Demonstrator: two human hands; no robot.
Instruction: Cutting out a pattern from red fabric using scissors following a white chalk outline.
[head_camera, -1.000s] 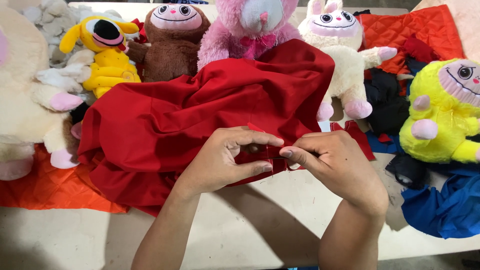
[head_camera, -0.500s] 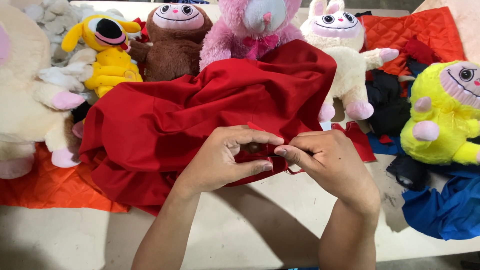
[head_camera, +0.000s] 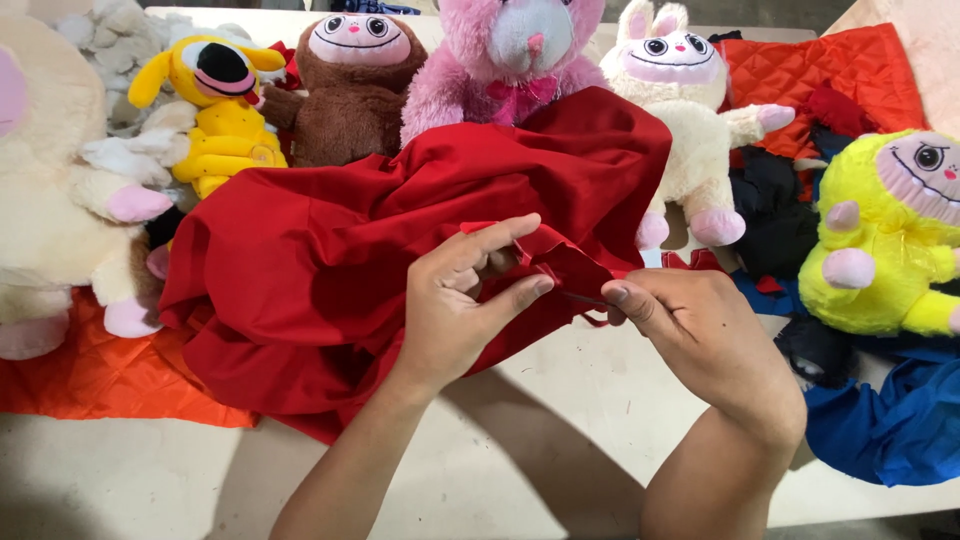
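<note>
A large red cloth (head_camera: 340, 260) lies bunched on the pale table (head_camera: 540, 440), draped up against a row of plush toys. My left hand (head_camera: 460, 300) pinches a folded edge of the cloth between thumb and fingers near the table's middle. Just to its right, my right hand (head_camera: 690, 330) grips something thin and dark at the same edge; it looks like a needle or thread, too small to be sure. The two hands are a few centimetres apart on the cloth's hem.
Plush toys line the back: a yellow dog (head_camera: 220, 110), a brown monkey (head_camera: 350, 80), a pink bear (head_camera: 510, 60), a white rabbit (head_camera: 680, 120). A cream plush (head_camera: 50, 190) sits left, a yellow one (head_camera: 890, 240) right. Orange quilted fabric (head_camera: 90, 370) and blue fabric (head_camera: 890, 420) lie at the sides.
My right hand has drawn slightly right and away from the left, pulling at the hem. The left hand's fingers have shifted their pinch on the fold.
</note>
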